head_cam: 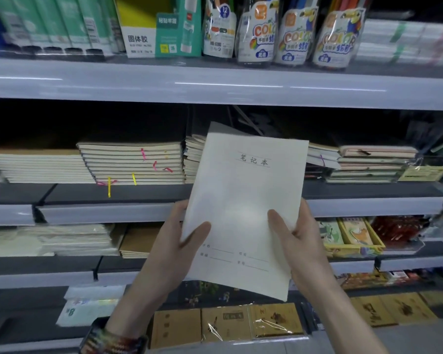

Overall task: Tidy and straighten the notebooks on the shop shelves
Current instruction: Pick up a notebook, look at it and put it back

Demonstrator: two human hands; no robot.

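Note:
A thin white notebook [243,200] with printed characters near its top is held upright in front of the middle shelf. My left hand [174,249] grips its lower left edge, thumb across the cover. My right hand [299,241] grips the lower right edge, thumb on the cover too. A second sheet or cover peeks out behind its top edge. Behind it, stacks of cream notebooks [133,162] with coloured ribbon markers lie flat on the middle shelf [113,192]. The stack directly behind the held notebook is partly hidden.
The upper shelf [215,83] carries glue stick boxes [161,26] and crayon tubs [294,34]. More notebook stacks [368,164] lie at the right. Lower shelves hold pale pads [69,238], brown notebooks [136,241] and wrapped yellow-brown books [225,323].

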